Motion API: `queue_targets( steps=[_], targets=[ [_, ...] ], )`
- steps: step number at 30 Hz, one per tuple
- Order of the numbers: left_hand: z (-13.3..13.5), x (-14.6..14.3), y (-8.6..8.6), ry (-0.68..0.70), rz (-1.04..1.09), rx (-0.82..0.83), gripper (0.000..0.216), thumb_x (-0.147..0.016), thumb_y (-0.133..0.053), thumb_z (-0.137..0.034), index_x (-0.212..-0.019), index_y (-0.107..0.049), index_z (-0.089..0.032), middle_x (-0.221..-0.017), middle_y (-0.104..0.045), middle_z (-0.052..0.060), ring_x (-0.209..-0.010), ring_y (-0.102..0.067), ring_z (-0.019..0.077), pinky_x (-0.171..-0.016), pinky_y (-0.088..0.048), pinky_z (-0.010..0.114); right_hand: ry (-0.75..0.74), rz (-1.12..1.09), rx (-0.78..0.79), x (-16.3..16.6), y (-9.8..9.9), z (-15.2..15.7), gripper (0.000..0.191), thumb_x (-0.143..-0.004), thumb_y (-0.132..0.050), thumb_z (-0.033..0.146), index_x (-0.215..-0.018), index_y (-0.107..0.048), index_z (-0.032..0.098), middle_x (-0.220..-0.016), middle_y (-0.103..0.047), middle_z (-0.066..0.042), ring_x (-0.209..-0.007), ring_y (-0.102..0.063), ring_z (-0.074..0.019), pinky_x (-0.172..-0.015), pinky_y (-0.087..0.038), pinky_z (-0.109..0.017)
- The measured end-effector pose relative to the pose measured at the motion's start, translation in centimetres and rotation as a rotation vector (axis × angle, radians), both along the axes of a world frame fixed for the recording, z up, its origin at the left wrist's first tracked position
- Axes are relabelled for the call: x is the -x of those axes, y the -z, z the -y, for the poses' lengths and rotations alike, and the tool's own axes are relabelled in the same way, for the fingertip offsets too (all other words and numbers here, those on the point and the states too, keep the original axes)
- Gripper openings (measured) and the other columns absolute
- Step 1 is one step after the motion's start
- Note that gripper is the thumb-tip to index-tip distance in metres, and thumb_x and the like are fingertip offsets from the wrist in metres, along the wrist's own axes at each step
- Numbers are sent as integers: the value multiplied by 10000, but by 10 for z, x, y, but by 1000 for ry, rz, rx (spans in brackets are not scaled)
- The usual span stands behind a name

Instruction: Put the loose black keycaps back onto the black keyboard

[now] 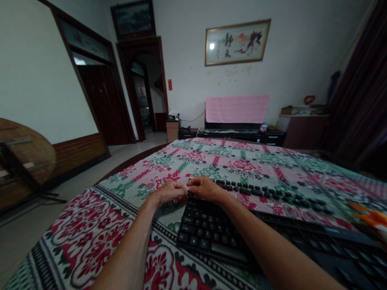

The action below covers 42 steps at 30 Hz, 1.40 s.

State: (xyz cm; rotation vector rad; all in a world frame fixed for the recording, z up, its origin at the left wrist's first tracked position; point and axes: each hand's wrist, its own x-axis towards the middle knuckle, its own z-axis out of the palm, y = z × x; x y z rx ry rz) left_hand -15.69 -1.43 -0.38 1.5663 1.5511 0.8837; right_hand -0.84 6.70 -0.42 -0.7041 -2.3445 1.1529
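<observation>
A black keyboard (211,231) lies on a patterned cloth over the table (99,225) in front of me. My left hand (168,192) and my right hand (204,187) meet at the keyboard's far left corner, fingers curled and pinched together on something small that I cannot make out. A long row of loose black keycaps (272,192) runs along the cloth beyond the keyboard, from my right hand toward the right.
An orange object (370,217) lies at the right edge of the table. A round wooden tabletop (27,149) leans at the left. Beyond the table are a dark doorway (145,96), a low cabinet with a pink-covered screen (237,109) and a framed picture (237,42).
</observation>
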Motion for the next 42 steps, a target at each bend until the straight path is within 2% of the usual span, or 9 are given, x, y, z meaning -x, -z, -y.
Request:
queue_targets(
  steps=[6, 12, 15, 20, 24, 28, 33, 38, 42],
  targets=[
    [5, -6, -10, -17, -7, 45, 151, -592, -478, -231, -604, -582, -123, -550, -522, -14, -488, -446, 54, -488, -342, 168, -5, -19, 12, -1, -5, 6, 193, -613, -482, 169, -757, -597, 111, -578, -539, 20, -496, -429, -60, -456, -337, -160],
    [6, -3, -8, -13, 31, 47, 168, -600, -481, -242, -634, -597, -125, -588, -565, 1, -522, -473, 63, -506, -344, 169, 7, -41, -9, -12, -7, 9, 215, -630, -500, 195, -808, -592, 117, -690, -594, -9, -579, -494, -84, -529, -378, -182],
    [6, -2, -5, -11, 37, 37, 186, -608, -484, -251, -661, -606, -121, -605, -574, 9, -547, -487, 71, -518, -345, 171, -1, 17, -140, -18, -10, 16, 231, -611, -526, 201, -820, -594, 131, -687, -598, -9, -595, -501, -92, -538, -372, -187],
    [4, 0, -3, 14, 22, 11, 183, -615, -488, -258, -647, -608, -125, -606, -569, 9, -564, -491, 75, -541, -354, 174, 122, 93, -511, -19, -13, 28, 178, -605, -530, 200, -757, -606, 149, -690, -584, -20, -618, -484, -105, -562, -343, -202],
    [4, 1, -2, 7, 35, 13, 184, -621, -498, -274, -641, -601, -123, -598, -562, 11, -560, -490, 79, -561, -367, 183, 122, 103, -613, -18, -11, 32, 164, -639, -485, 193, -745, -602, 148, -700, -585, -39, -646, -483, -115, -581, -328, -206],
    [5, 2, -3, 34, 86, 21, 183, -629, -512, -278, -658, -603, -122, -605, -563, 12, -568, -494, 81, -582, -376, 190, 140, 78, -623, -16, -9, 34, 164, -642, -469, 212, -734, -592, 154, -677, -581, -36, -620, -474, -112, -556, -314, -207],
    [9, 3, -7, 68, 150, 44, 268, -643, -525, -361, -662, -612, -108, -638, -590, 43, -585, -513, 93, -599, -384, 209, 144, 109, -505, -20, -15, 38, 142, -615, -473, 223, -664, -582, 145, -571, -542, 1, -508, -424, -81, -471, -277, -192],
    [8, 2, -7, 9, 170, -4, 300, -636, -531, -396, -633, -595, -103, -619, -592, 50, -558, -512, 90, -561, -378, 204, -83, 164, -362, -32, -23, 51, 157, -611, -444, 195, -672, -582, 152, -551, -507, 31, -479, -399, -60, -419, -249, -166],
    [7, 2, -6, 5, 180, -15, 284, -631, -533, -382, -614, -586, -103, -590, -582, 37, -532, -505, 77, -536, -372, 195, -156, 242, -413, -35, -23, 59, 162, -586, -441, 174, -654, -588, 161, -514, -469, 37, -469, -387, -62, -417, -238, -170]
  ],
)
